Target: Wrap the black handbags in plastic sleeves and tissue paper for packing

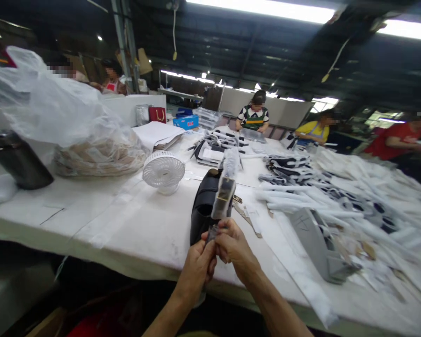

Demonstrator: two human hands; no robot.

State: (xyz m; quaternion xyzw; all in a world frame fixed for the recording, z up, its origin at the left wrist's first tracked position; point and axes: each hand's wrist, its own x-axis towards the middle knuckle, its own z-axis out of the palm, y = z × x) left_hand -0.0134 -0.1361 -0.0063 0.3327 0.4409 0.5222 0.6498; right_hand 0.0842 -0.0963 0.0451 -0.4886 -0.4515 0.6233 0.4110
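In front of me, at the table's near edge, my left hand (pixel 199 257) is closed around the lower end of a dark strap (pixel 225 191). White or clear wrapping covers much of this strap, and a gold-coloured buckle shows through it. My right hand (pixel 235 243) pinches the strap just above my left, its fingertips on the wrapping. The strap points up and away from me, partly over a black leather bag (pixel 200 207) lying on the table. Where the strap's lower end goes inside my fists is hidden. Whether it is joined to the bag I cannot tell.
A white fan (pixel 163 171) stands left of the bag, near a large plastic sack (pixel 98 154) and a dark bottle (pixel 19 159). To the right are a grey tape dispenser (pixel 312 245) and piled wrapped straps (pixel 301 196). Several people work beyond.
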